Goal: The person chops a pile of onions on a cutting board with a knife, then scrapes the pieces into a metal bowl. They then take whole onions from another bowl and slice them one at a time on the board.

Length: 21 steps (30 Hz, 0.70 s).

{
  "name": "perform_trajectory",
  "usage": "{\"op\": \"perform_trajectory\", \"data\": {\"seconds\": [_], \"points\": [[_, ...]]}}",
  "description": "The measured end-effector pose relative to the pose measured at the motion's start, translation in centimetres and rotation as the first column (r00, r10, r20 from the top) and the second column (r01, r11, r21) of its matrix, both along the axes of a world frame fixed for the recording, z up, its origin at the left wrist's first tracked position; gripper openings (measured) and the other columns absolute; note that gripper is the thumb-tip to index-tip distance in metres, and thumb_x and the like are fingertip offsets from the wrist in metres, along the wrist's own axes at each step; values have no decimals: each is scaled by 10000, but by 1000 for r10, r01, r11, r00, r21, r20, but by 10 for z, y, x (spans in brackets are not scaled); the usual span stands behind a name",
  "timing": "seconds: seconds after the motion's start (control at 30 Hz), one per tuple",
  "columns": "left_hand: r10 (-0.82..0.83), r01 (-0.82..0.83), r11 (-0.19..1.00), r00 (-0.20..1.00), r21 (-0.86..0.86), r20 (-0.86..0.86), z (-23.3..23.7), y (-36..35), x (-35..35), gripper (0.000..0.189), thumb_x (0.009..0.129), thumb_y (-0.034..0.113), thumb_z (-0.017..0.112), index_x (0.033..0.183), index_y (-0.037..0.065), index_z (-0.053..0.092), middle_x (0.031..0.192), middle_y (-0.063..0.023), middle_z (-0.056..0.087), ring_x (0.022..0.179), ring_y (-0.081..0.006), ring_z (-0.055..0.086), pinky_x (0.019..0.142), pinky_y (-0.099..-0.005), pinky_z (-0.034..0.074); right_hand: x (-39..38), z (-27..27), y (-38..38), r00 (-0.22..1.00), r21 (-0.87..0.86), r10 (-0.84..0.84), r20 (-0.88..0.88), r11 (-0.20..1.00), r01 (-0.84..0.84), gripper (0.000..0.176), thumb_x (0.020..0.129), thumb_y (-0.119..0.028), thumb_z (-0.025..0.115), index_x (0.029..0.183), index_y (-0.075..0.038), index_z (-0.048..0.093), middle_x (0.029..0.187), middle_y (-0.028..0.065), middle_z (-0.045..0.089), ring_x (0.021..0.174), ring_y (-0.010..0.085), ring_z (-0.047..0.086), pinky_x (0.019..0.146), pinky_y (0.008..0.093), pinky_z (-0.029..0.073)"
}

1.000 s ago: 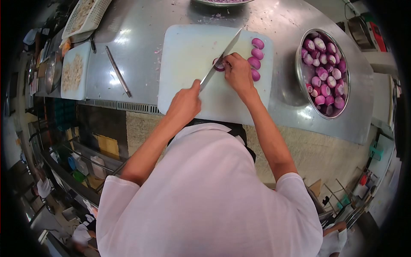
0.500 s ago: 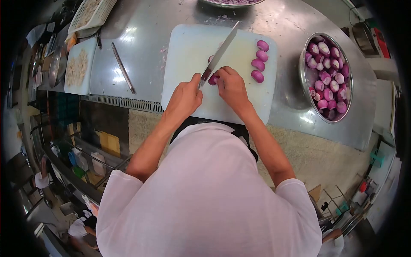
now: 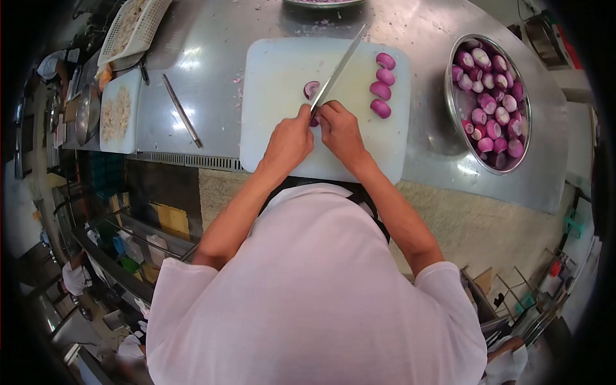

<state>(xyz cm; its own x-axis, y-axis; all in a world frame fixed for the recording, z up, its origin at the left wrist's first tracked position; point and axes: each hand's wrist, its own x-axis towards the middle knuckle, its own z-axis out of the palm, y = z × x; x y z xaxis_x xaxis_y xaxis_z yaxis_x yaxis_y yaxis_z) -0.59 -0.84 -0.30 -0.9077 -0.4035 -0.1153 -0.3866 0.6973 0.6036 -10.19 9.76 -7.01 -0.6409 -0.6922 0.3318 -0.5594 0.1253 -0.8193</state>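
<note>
My left hand (image 3: 290,142) is wrapped around the handle of a kitchen knife (image 3: 340,69), whose blade points away and to the right over the white cutting board (image 3: 276,70). Close beside it, my right hand (image 3: 341,133) has its fingers bent and pressed on a red onion (image 3: 314,120), mostly hidden by the blade and fingers. A cut onion piece (image 3: 311,89) lies just left of the blade, its pale inside showing. Along the board's right side, several purple onion halves (image 3: 380,90) sit in a column.
A steel bowl (image 3: 453,106) of peeled red onions stands to the right. On the left are a steel rod (image 3: 181,110), a small board (image 3: 134,115) with pale chopped pieces, and a white basket (image 3: 149,29). Another bowl (image 3: 326,4) shows at the far edge.
My hands have come closer together, and the knife has shifted right onto the onion under my right fingers. The cut piece left of the blade now shows more fully. The view has shifted slightly.
</note>
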Motion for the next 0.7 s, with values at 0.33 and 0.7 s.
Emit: {"op": "perform_trajectory", "data": {"seconds": [0.33, 0.7], "points": [[-32, 31, 999, 998, -13, -62, 3, 3, -1, 257, 828, -4, 576, 1060, -17, 467, 615, -215, 567, 634, -450, 584, 586, -502, 425, 4, -7, 4, 999, -119, -34, -10, 992, 33, 92, 779, 95, 578, 830, 20, 595, 821, 164, 585, 726, 364, 611, 645, 425, 517], [-16, 10, 993, 999, 119, 49, 22, -7, -6, 306, 854, 41, 611, 1137, -6, 507, 602, -198, 536, 547, -372, 530, 546, -455, 421, 7, -10, 8, 997, -71, -81, 10, 994, 81, 129, 782, 81, 642, 894, 17, 634, 883, 162, 627, 736, 349, 628, 651, 403, 514]]}}
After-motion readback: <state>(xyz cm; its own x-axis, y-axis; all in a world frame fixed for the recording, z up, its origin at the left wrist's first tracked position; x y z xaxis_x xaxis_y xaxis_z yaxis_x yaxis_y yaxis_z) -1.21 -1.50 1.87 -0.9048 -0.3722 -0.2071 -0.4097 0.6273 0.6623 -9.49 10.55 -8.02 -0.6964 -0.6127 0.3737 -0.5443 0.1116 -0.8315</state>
